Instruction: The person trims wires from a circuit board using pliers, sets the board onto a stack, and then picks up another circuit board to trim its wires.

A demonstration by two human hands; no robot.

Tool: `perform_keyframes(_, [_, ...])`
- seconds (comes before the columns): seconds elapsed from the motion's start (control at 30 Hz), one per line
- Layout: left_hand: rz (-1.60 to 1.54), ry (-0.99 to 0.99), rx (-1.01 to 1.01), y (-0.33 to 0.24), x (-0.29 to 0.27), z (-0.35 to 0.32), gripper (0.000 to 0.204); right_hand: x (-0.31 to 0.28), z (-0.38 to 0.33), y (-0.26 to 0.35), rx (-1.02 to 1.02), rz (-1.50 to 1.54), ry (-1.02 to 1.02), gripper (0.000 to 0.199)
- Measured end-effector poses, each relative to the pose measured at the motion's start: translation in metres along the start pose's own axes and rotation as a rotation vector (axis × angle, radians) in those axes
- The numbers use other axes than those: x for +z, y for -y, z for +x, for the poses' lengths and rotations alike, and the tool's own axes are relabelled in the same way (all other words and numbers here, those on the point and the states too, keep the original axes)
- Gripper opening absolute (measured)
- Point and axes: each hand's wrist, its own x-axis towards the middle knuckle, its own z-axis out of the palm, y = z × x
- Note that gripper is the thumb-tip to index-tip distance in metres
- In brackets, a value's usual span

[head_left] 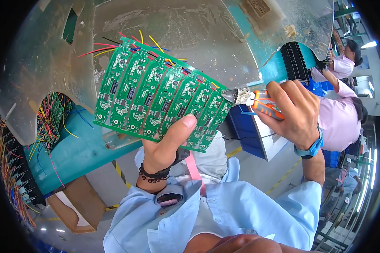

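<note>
Worn grey desk across the top, teal surface lower left, wired boards in racks at left, black ridged tray upper right, co-workers in pink at right

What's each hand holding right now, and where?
Left hand grips the green circuit-board panel at its lower edge; right hand holds orange-handled cutters by the handles.

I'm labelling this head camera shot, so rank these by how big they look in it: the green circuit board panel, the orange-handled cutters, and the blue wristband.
1. Green circuit board panel, held in the left hand, by far the largest.
2. Orange-handled cutters in the right hand, partly hidden by fingers.
3. Blue wristband, smallest.
All three sit at similar nearness, so the order looks safe.
</note>
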Motion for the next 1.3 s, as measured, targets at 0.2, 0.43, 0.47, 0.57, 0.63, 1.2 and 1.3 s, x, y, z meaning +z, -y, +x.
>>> perform_keyframes(0.2, [-0.051, 0.017, -0.034, -0.002, 0.004, -0.002, 0.055, 0.001, 0.003, -0.003, 0.039, 0.070, -0.023, 0.049])
perform_keyframes(0.43, [0.010, 0.033, -0.023, -0.002, 0.002, -0.003, 0.054, -0.005, 0.010, 0.001, -0.026, -0.018, -0.030, 0.050])
perform_keyframes(0.47, [0.009, 0.033, -0.023, -0.002, 0.002, -0.003, 0.054, -0.005, 0.010, 0.001, -0.026, -0.030, -0.021, 0.050])
perform_keyframes(0.57, [0.011, 0.028, -0.045, -0.004, 0.001, -0.003, 0.054, -0.003, 0.009, 0.001, -0.026, -0.054, 0.003, 0.051])
perform_keyframes(0.63, [0.016, 0.024, -0.038, -0.003, 0.002, -0.003, 0.054, -0.003, 0.010, 0.002, -0.019, -0.044, 0.003, 0.050])
perform_keyframes(1.2, [-0.003, -0.019, -0.070, -0.006, 0.009, -0.002, 0.047, 0.007, 0.006, 0.002, 0.002, 0.046, -0.142, 0.044])
perform_keyframes(1.3, [0.000, -0.006, -0.051, -0.005, 0.009, -0.001, 0.046, 0.007, 0.011, 0.003, -0.015, 0.042, -0.124, 0.045])
